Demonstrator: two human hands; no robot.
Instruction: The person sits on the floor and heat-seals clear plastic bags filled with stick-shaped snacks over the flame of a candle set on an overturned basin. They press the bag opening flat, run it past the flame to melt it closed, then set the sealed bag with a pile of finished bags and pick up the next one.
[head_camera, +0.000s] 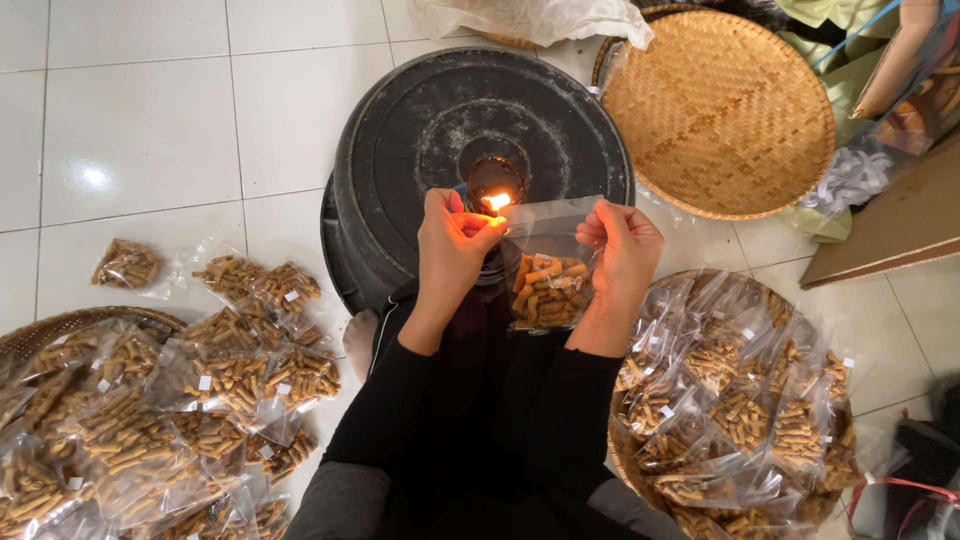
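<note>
My left hand (452, 245) and my right hand (622, 248) each pinch a top corner of a clear plastic bag (548, 262) filled with small brown stick-shaped snacks. The bag's upper left edge sits right at a small flame (496, 202) burning on a dark lamp in the middle of an upturned black round basin (400, 150). Both arms wear black sleeves.
Several filled snack bags (230, 370) lie on the white tiled floor at the left, some in a woven tray (60, 325). More filled bags fill a woven tray (740, 400) at the right. An empty round bamboo tray (722, 110) leans at the upper right beside cardboard.
</note>
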